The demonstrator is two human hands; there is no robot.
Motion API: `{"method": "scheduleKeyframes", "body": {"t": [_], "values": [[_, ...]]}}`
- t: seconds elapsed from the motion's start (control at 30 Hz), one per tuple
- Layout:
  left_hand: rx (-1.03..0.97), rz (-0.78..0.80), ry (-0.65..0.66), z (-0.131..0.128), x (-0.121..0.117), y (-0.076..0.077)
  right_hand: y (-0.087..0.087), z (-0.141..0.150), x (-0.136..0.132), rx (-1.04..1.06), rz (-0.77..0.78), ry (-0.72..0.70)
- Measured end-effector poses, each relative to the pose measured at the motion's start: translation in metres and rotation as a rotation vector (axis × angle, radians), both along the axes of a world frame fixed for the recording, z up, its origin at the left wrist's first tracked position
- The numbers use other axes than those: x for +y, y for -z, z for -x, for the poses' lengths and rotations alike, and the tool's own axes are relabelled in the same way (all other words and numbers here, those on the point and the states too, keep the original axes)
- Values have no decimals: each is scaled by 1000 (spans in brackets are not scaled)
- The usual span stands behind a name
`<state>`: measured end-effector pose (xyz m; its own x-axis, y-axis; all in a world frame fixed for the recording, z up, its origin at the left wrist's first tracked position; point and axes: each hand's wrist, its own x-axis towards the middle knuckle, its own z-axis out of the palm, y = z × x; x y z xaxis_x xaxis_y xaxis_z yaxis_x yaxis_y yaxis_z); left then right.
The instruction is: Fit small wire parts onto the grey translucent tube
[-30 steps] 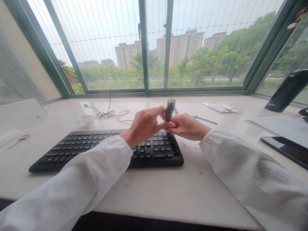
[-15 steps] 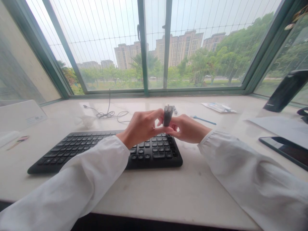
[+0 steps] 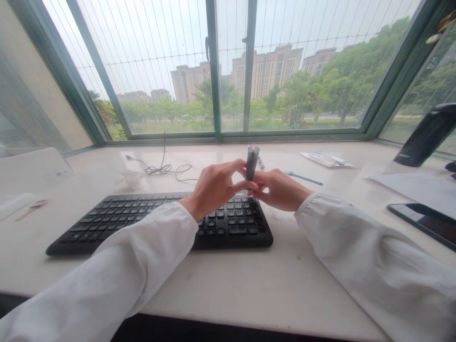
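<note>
Both hands meet above the right end of a black keyboard (image 3: 142, 216) lying on a pale stone sill. Between them stands a slim grey tool (image 3: 251, 162), nearly upright, its top poking above the fingers. My left hand (image 3: 215, 187) pinches its lower part with thumb and fingertips. My right hand (image 3: 280, 189) closes around its base from the right. The tool's bottom end is hidden by the fingers, just over the number pad keys. Both arms wear white sleeves.
A tangled thin cable (image 3: 162, 167) lies behind the keyboard. A blue pen (image 3: 305, 178) and a flat packet (image 3: 326, 158) sit at the back right. A dark phone (image 3: 423, 222) and paper lie at right, a black stand (image 3: 425, 135) beyond. A white box (image 3: 32, 171) is at left.
The grey tool dropped lower between the fingers half a second ago and now stands taller again. Both hands stayed in place over the keyboard's right end.
</note>
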<state>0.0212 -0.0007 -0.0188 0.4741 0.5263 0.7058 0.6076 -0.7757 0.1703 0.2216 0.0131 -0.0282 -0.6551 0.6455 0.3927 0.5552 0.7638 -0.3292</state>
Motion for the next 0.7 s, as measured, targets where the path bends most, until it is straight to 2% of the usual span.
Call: {"method": "scheduleKeyframes", "body": {"t": [0.13,0.23,0.47,0.6,0.7], "values": [[8,58,-17,-1,0,-2,1,2,-1,66,158,34],[40,64,11,2,1,-4,1,4,-1,105,196,-3],[124,-22,127,13,0,-11,-4,3,-7,28,19,-78],[181,-161,141,14,-3,-11,-3,1,-6,25,-17,-151],[203,-230,123,13,-4,-8,-1,2,-2,39,-94,-125]]}}
